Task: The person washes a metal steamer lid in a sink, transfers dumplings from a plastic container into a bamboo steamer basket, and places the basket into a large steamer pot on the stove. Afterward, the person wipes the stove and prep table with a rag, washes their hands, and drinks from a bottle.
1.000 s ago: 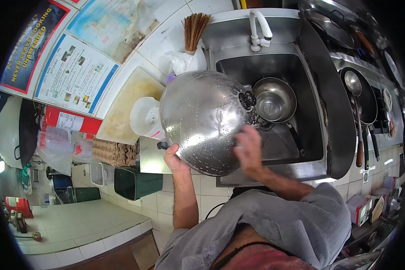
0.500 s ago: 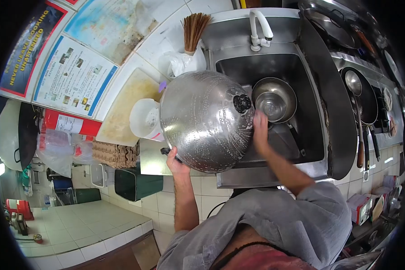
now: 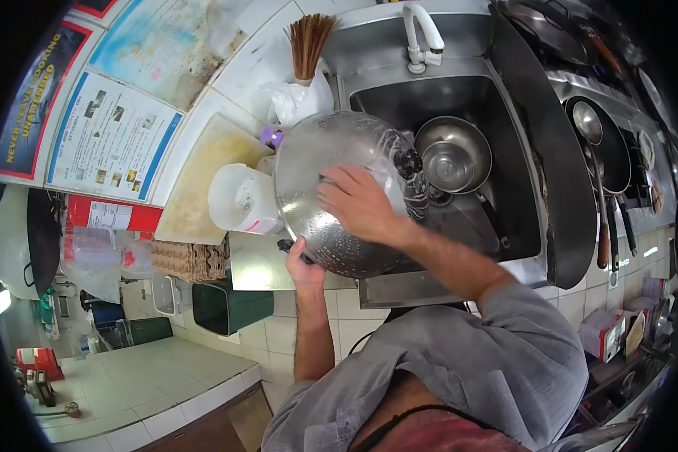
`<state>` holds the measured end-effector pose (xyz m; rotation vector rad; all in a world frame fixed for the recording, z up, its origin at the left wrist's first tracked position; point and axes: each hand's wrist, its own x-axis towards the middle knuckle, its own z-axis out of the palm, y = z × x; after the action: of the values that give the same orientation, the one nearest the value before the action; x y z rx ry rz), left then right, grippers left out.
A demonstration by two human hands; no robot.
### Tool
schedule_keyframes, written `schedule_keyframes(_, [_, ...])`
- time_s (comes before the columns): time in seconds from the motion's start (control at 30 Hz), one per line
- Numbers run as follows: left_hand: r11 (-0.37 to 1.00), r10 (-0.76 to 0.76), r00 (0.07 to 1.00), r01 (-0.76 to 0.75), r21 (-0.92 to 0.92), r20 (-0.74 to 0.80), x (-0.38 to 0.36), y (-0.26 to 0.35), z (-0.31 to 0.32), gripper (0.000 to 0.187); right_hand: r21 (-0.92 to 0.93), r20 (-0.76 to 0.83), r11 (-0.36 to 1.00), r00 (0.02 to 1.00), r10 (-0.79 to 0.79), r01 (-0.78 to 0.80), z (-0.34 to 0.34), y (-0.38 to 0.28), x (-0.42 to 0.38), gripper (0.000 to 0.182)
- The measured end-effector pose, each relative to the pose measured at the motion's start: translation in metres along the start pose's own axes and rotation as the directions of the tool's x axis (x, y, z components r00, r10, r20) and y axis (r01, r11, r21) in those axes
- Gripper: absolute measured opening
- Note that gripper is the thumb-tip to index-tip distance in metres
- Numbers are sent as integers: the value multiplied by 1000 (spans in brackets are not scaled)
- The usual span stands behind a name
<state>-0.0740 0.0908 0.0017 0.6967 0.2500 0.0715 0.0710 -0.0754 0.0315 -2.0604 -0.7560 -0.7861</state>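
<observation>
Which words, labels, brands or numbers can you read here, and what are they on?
"NEVER LEAVE COOKING UNATTENDED": dark blue rectangular sign with a red border.
"KITCHEN": heading of the white paper notice with a blue border; its smaller print is too small.
Unreadable, too small: white label on the red cylinder.
Unreadable, blurred: red-and-white box.

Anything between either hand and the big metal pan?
Nothing visible blocks the left hand, at the pan's rim. Under the right hand, a dark sliver shows by the fingertips; the rest is hidden.
</observation>
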Motion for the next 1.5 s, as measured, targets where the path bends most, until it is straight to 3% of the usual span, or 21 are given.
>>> schedule_keyframes(0.03, [1000, 6, 1000, -6, -3, -18, -3, -1, -1, 45, 49, 51, 990, 989, -136, 134, 9, 14, 7, 19])
schedule_keyframes(0.1, [1000, 19, 1000, -19, 7, -10, -4, -2, -2, 45, 213, 357, 963, 930, 83, -168, -12, 77, 53, 27])
schedule_keyframes(0.17, [998, 33, 999, -31, 50, -33, 0, -3, -9, 47, 393, 397, 793, 864, 310, -465, -11, 148, 26, 29])
schedule_keyframes(0.23, [998, 41, 998, -38, 55, -42, 0, -2, -4, 48, 518, 367, 465, 678, 637, -718, -37, 146, -38, 31])
schedule_keyframes(0.3, [998, 34, 998, -31, 51, -53, 5, -6, -4, 49, 617, 108, 452, 638, 762, -645, -27, 133, -117, 33])
schedule_keyframes(0.33, [998, 35, 999, -34, 52, -35, 6, -5, -7, 49, 626, 70, 330, 473, 878, -707, -36, 93, -133, 30])
schedule_keyframes(0.37, [998, 33, 999, -32, 59, -24, 3, -5, -11, 50, 411, -237, 604, 559, 794, -683, -31, 56, -150, 27])
schedule_keyframes(0.43, [998, 6, 1000, -4, 64, -31, 1, -3, -5, 49, 262, -316, 799, 735, 600, -541, -46, -30, -130, 29])
schedule_keyframes(0.5, [994, 8, 1000, -5, 105, -28, 0, -3, 0, 49, 102, -156, 966, 955, 251, -237, -56, -37, -80, 31])
schedule_keyframes(0.57, [998, 6, 1000, -4, 67, -25, 3, -5, -8, 48, 140, -109, 956, 956, 272, -256, -39, 10, -21, 31])
schedule_keyframes(0.6, [999, -12, 1000, 13, 32, -27, 3, -5, -13, 47, 153, 36, 896, 909, 415, -416, -33, 42, 6, 29])
schedule_keyframes(0.7, [997, -21, 1000, 22, 79, -10, -1, -9, -13, 45, 150, 429, 834, 795, 429, -531, -5, 146, 30, 35])
schedule_keyframes(0.77, [998, -7, 1000, 6, 64, 11, 1, -8, -10, 43, 329, 514, 596, 668, 538, -733, -18, 169, -1, 35])
schedule_keyframes(0.83, [999, -7, 999, 8, 36, -35, 0, -8, -12, 43, 513, 304, 509, 701, 645, -691, -27, 164, -59, 33])
schedule_keyframes(0.97, [999, -43, 999, 43, 19, 4, -3, -8, -13, 43, 426, -214, 666, 647, 732, -613, -35, 72, -141, 24])
schedule_keyframes(1.03, [999, -33, 999, 32, 39, 27, -3, -9, -5, 43, 396, -240, 685, 652, 720, -611, -45, 2, -130, 22])
schedule_keyframes(1.17, [998, -36, 999, 34, 46, 27, -2, -14, -13, 42, 85, -140, 962, 953, 269, -259, -51, -15, -44, 23])
schedule_keyframes(1.23, [997, -60, 998, 60, 38, 5, -10, -20, -22, 41, 24, 89, 893, 891, 445, -449, -33, 50, 7, 25])
schedule_keyframes(1.3, [983, -2, 998, -9, 182, 61, -13, -25, -13, 39, -12, 379, 912, 842, 384, -410, -25, 104, 46, 28])
schedule_keyframes(1.4, [949, 14, 999, -26, 315, 38, 4, -7, 11, 35, -87, 235, 836, 804, 546, -542, -15, 90, 35, 29])
schedule_keyframes(1.5, [879, -65, 997, 79, 470, -46, 52, 6, 45, 28, -93, 87, 971, 970, 227, -219, -25, 10, -25, 26])
